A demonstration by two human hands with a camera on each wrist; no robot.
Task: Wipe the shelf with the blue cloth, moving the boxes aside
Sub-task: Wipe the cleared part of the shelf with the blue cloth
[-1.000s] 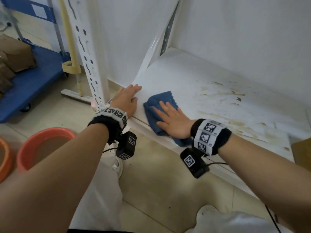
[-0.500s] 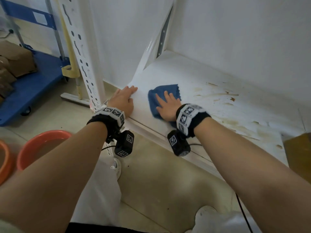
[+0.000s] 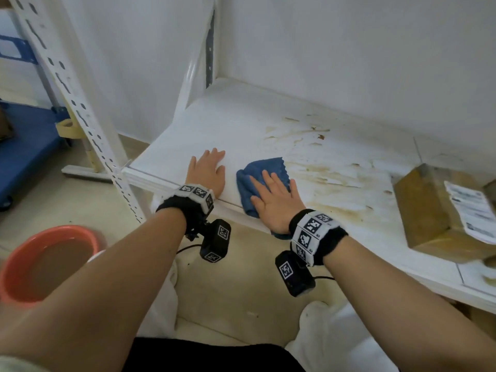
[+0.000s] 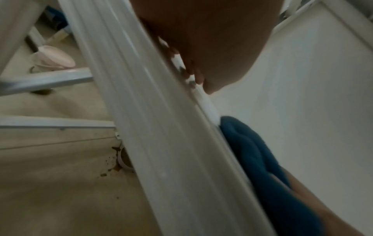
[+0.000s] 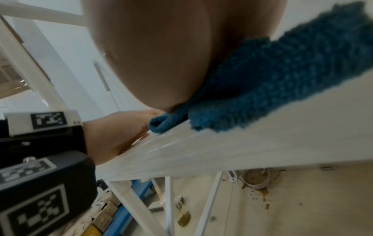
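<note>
The blue cloth (image 3: 261, 178) lies near the front edge of the white shelf (image 3: 241, 124), partly hanging over it. My right hand (image 3: 273, 196) presses flat on the cloth with straight fingers. My left hand (image 3: 208, 169) rests flat on the bare shelf just left of the cloth. A brown cardboard box (image 3: 440, 210) with a white label sits at the right end of the shelf. Brown stains (image 3: 330, 170) spread between the cloth and the box. In the wrist views the cloth (image 4: 260, 159) (image 5: 272, 83) bunches against the shelf's front lip.
A white perforated upright (image 3: 80, 108) stands left of the shelf. An orange basin (image 3: 45, 261) of brown water sits on the floor at lower left. A blue cart (image 3: 24, 140) is at the far left. A small spilled cup (image 5: 256, 178) lies on the floor under the shelf.
My right hand slid the cloth toward the shelf's left end, then back right toward the stains. The left hand stayed flat on the shelf. The box has come into view at right.
</note>
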